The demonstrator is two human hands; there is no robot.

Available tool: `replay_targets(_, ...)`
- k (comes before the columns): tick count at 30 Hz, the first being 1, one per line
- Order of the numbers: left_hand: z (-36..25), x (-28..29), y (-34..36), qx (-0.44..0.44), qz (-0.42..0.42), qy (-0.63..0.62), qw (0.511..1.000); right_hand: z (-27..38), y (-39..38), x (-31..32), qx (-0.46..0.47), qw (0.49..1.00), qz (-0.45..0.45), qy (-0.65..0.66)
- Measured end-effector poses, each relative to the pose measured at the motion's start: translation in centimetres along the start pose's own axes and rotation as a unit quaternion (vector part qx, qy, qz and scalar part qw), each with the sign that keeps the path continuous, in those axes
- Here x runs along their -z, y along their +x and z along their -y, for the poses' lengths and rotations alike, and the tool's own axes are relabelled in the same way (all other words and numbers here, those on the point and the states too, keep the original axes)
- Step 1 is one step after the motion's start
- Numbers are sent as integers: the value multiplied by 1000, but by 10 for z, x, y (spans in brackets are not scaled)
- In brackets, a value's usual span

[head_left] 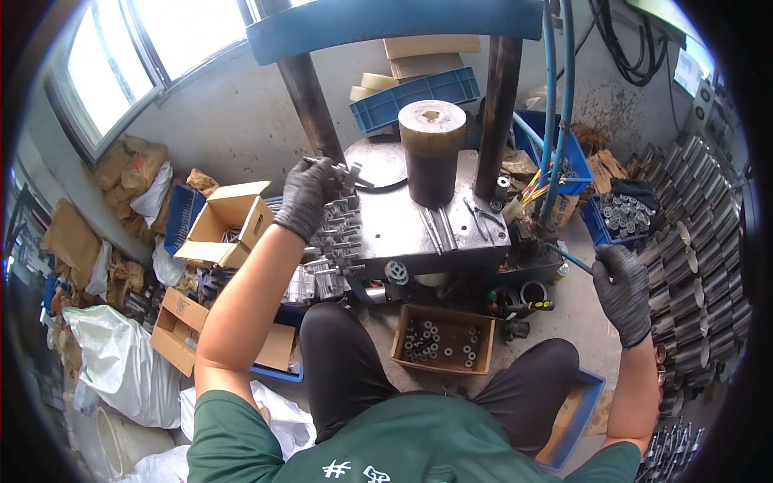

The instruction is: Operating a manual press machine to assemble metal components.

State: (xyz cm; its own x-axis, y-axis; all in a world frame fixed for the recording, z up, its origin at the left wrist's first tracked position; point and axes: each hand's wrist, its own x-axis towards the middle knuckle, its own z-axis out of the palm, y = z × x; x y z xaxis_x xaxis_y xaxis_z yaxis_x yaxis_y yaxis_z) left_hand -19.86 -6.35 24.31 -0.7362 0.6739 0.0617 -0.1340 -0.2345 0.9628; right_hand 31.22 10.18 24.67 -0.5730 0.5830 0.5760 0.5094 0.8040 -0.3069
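Note:
My left hand (307, 197), in a dark grey glove, is closed round a metal part with a cross-shaped end (352, 175). It is held over the left edge of the steel press table (386, 235). Just below that hand, several similar metal parts (332, 251) lie in a pile. Out to the right, my gloved right hand (622, 294) is closed at the end of a thin blue lever (570, 258); its palm side is partly hidden. A thick steel cylinder (432, 153) stands upright on the press table, with a round plate (378, 163) behind its left side.
Two metal rods (437, 229) and pliers (481, 219) lie on the press table. Dark posts (493, 121) carry a blue crossbeam (394, 28). A wooden box (443, 368) of small rings sits between my knees. Steel tubes (684, 274) are stacked right; an open carton (229, 221) stands left.

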Motion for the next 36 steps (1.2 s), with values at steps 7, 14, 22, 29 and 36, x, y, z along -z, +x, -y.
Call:
replay_targets(7,6,97,98,195,-124,-132,964,10,-3,5,36,997,49,-46)
replay_targets(14,0,87,65,131,-168,-233,949,22,-10,14,90,968,127,-198)
replay_targets(22,78,-38,-82,-162,76,-17,984,65,-13,-113,220,909,349,60)
replay_targets(29,207,-65,-45,-246,201,566,760,14,-71,-345,192,721,666,5)
replay_targets(36,215,-73,-35,-226,224,637,702,-49,-196,-480,95,718,690,-6)
